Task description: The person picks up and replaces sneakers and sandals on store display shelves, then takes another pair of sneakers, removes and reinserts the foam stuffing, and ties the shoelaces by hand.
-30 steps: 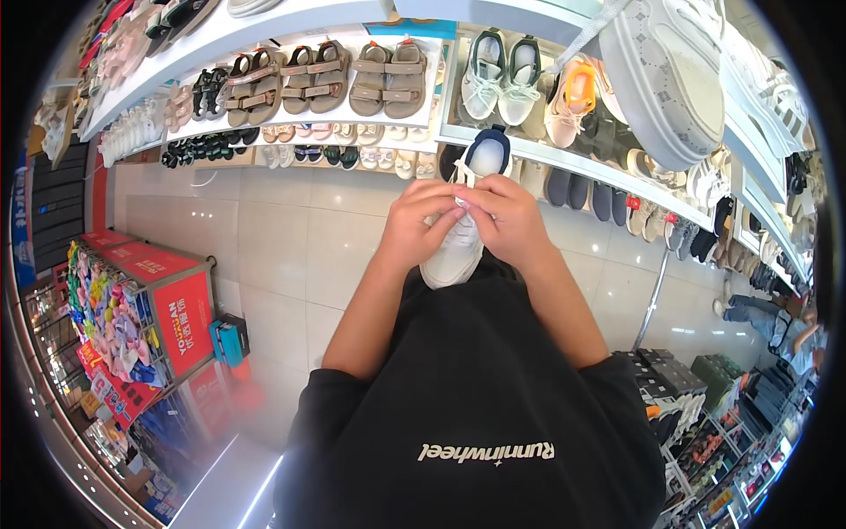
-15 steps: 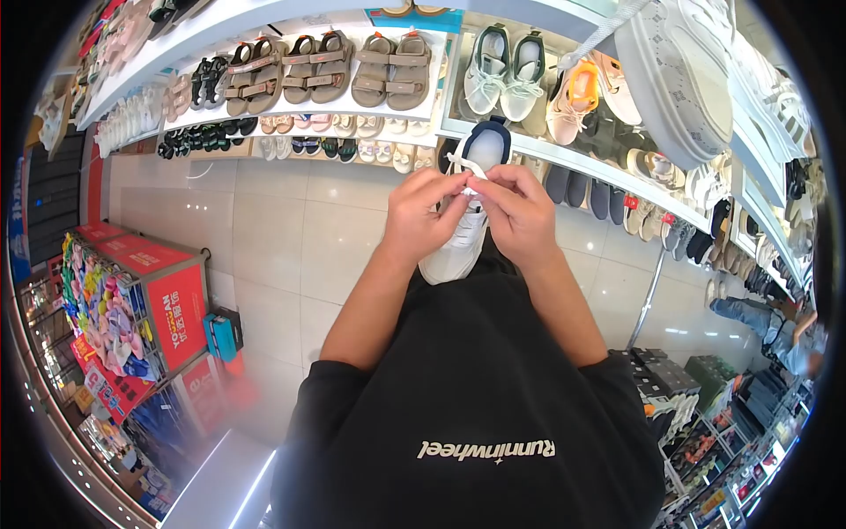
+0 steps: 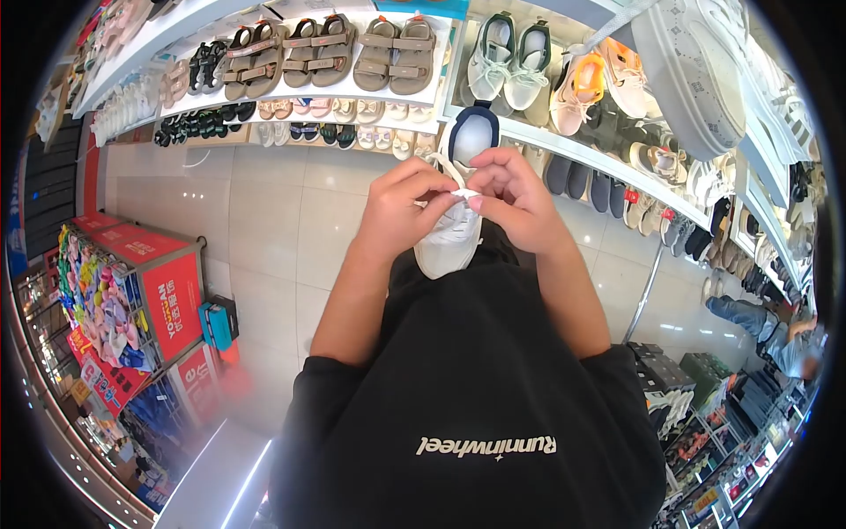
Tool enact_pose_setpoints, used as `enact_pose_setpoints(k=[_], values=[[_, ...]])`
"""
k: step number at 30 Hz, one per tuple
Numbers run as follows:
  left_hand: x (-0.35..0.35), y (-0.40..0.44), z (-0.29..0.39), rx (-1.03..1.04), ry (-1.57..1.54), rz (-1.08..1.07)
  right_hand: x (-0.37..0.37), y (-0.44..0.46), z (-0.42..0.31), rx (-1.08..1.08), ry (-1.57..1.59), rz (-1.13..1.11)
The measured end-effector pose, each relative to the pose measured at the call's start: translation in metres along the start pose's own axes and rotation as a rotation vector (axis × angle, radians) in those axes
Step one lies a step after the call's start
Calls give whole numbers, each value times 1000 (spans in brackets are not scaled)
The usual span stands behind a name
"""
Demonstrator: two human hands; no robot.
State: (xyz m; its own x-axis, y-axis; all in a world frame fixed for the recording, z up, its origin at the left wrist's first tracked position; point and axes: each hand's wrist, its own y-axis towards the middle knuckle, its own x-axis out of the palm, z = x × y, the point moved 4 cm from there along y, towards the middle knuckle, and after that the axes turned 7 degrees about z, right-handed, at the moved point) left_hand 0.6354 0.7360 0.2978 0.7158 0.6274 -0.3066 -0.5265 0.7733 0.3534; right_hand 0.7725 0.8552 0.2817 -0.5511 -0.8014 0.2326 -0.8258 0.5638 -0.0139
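Note:
A white sneaker (image 3: 443, 257) with a navy collar lining (image 3: 457, 132) is in front of my chest, its toe toward me. Both hands are over its tongue, at the white shoelace (image 3: 451, 171). My left hand (image 3: 407, 208) pinches the lace between thumb and fingers, and a loop of it stands up above the fingertips. My right hand (image 3: 518, 204) has its thumb against the same knotted bit of lace, with the other fingers curled above. The fingers cover part of the lacing. What supports the shoe from below is hidden.
Shelves ahead hold brown sandals (image 3: 379, 55), pale green sneakers (image 3: 526, 66) and rows of other shoes. A large grey-white shoe (image 3: 705, 84) looms at upper right. On the left stands a red display bin (image 3: 169, 300). A person (image 3: 767, 331) is at the far right.
My right fingers have lifted and spread a little from the lace while its thumb stays low. My left hand has shifted slightly left. The shoe's opening shows more, and the lace loop has changed shape.

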Motion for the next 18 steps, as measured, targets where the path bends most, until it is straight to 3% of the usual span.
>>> enact_pose_setpoints(k=[2,5,8,18], values=[[-5,1,-1,4,-11,-71,3,3,-8,-31,-39,-137],[-9,6,11,91,53,-171,5,3,-13,103,-169,-223],[-11,6,13,77,54,-178,4,5,-20,27,-196,-214],[-10,-1,13,11,-2,-126,8,-12,-54,-499,-816,-62]])
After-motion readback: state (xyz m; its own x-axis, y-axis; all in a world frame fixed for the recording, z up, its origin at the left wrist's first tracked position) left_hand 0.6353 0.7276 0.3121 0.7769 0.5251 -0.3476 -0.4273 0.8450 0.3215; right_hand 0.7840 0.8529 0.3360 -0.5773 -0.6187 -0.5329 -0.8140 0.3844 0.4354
